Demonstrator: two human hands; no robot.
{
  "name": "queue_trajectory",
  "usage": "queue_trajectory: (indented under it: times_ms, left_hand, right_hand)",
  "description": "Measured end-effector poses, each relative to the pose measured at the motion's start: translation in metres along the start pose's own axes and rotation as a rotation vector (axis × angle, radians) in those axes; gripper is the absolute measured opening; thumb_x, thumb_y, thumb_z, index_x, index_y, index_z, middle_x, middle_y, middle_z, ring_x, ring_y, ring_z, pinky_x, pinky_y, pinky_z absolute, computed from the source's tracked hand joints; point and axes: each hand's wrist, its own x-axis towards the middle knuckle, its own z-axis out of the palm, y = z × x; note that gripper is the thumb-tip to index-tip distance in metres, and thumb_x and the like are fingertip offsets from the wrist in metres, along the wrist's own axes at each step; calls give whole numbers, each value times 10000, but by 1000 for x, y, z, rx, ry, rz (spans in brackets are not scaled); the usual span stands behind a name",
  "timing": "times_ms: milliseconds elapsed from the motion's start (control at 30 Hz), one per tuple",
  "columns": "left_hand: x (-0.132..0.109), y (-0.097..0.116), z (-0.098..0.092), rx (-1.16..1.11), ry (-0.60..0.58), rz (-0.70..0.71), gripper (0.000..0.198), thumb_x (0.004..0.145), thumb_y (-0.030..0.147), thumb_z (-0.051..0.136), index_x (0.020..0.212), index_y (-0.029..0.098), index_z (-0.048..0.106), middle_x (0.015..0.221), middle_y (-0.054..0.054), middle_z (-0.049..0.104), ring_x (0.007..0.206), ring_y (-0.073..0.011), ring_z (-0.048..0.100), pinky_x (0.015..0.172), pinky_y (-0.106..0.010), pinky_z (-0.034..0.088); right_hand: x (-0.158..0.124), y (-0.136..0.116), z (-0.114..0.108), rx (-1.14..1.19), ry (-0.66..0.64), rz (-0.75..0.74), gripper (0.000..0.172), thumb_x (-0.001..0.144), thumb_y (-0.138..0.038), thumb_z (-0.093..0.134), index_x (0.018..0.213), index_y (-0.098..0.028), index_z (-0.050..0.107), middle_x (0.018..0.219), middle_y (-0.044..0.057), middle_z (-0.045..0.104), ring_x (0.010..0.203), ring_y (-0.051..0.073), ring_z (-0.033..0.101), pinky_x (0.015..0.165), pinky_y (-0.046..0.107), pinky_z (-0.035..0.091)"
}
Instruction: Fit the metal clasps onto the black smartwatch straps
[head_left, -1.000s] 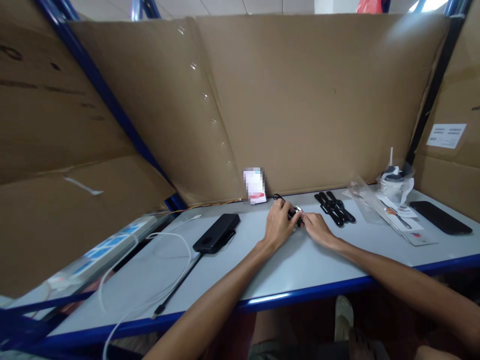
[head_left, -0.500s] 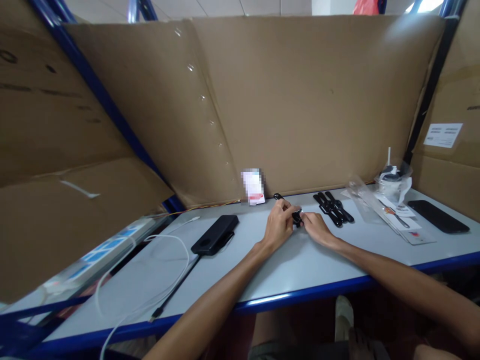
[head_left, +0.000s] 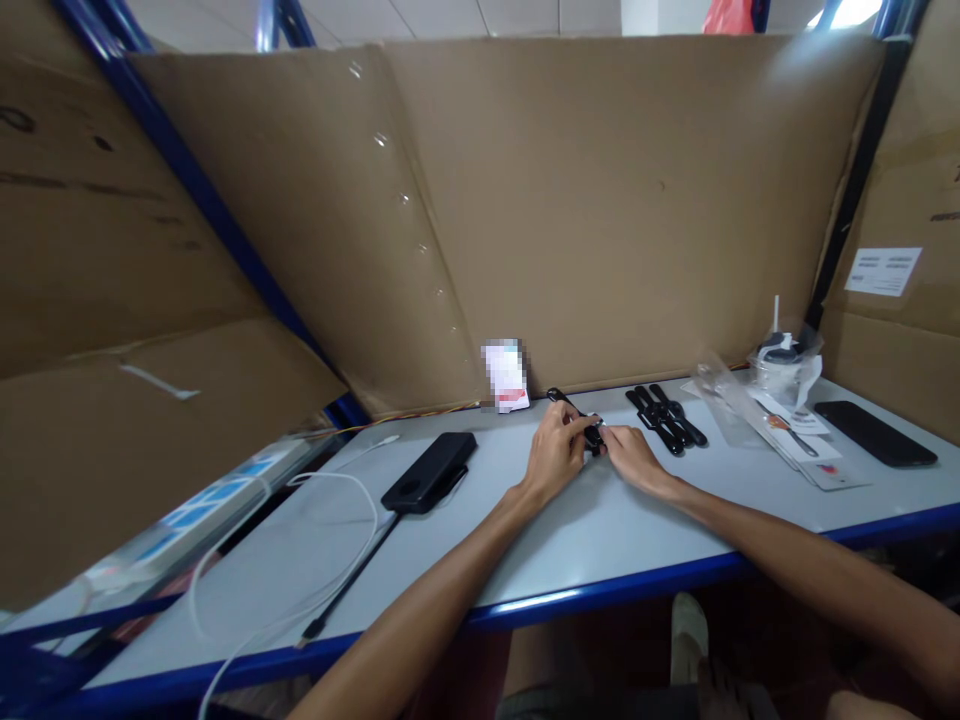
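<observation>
Black strap (head_left: 592, 438), just right of centre frame, sits between left hand (head_left: 553, 448) and right hand (head_left: 634, 458), fingers pinched nearly closed on it, apparently mid-adjustment, next calling for steady fingertips.

The left hand (head_left: 556, 448) has shifted, baring more black strap (head_left: 561, 397).

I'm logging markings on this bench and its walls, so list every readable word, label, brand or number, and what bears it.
None can be read.
White label and dark print on the right cardboard: too small or blurred.
Left cardboard: dark marks, blurred.
Propped bright panel: pixelated.
Printed packaging: too small.
</observation>
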Motion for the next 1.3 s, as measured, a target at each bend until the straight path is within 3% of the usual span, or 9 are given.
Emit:
queue_trajectory:
  times_ms: [200, 333, 500, 633, 767, 900, 1100, 1300]
  left_hand:
    - [0, -1, 0, 21, 4, -28, 316, 831, 72, 481, 886, 220, 756, 907, -68, 552, 886, -193, 518, 766, -337, 472]
    - [1, -4, -1, 28, 34, -54, 350, 844, 75, 466, 1018, 206, 739, 913, -72, 567, 877, -195, 523, 766, -342, 472]
    - [0, 1, -1, 0, -14, 1, 355, 862, 87, 455, 1059, 222, 717, 917, -68, 562, 895, -195, 523, 773, -334, 465]
    - [0, 5, -1, -12, 32, -70, 251, 914, 184, 475, 1118, 202, 620, 953, -62, 579, 891, -185, 537, 794, -331, 464]
    - [1, 4, 0, 21, 21, -142, 136, 897, 300, 573, 985, 197, 580, 935, -50, 572, 866, -184, 537, 764, -316, 455]
    - [0, 6, 3, 39, -13, -120, 64, 891, 225, 549, 938, 200, 585, 942, -54, 566, 889, -189, 545, 783, -323, 455]
    - [-2, 6, 3, 42, -32, -79, 244, 900, 141, 457, 1031, 216, 649, 949, -61, 551, 883, -183, 536, 761, -310, 454]
    - [0, 4, 0, 7, 2, -41, 228, 886, 135, 463, 901, 210, 677, 912, -56, 543, 866, -181, 524, 768, -311, 451]
  right_hand:
    - [0, 1, 0, 8, 6, -5, 462, 1001, -254, 342, 744, -132, 706, 770, 100, 727, 742, 198, 620, 693, 261, 369]
    - [-1, -1, -1, 12, 4, 1, 477, 1004, -268, 336, 726, -138, 701, 757, 94, 725, 723, 195, 615, 689, 260, 366]
    - [0, -2, -2, -3, 2, 16, 460, 1002, -258, 346, 742, -135, 706, 771, 100, 727, 743, 196, 621, 684, 257, 361]
    - [1, 0, -1, -3, 11, 5, 470, 1008, -267, 341, 751, -136, 713, 772, 97, 729, 736, 195, 623, 681, 254, 366]
    - [0, 0, 0, -9, 6, -24, 457, 1006, -255, 349, 752, -144, 713, 786, 95, 734, 745, 198, 625, 685, 255, 368]
    - [-1, -1, 0, -34, -2, -22, 465, 1009, -253, 342, 739, -149, 706, 777, 96, 734, 735, 198, 623, 684, 256, 366]
    - [-1, -3, -1, -38, -22, -17, 463, 1009, -256, 340, 746, -149, 705, 788, 98, 734, 750, 200, 637, 693, 252, 370]
    - [-1, -3, 0, -61, -23, -15, 462, 1005, -247, 339, 756, -140, 713, 800, 111, 734, 783, 212, 646, 713, 257, 375]
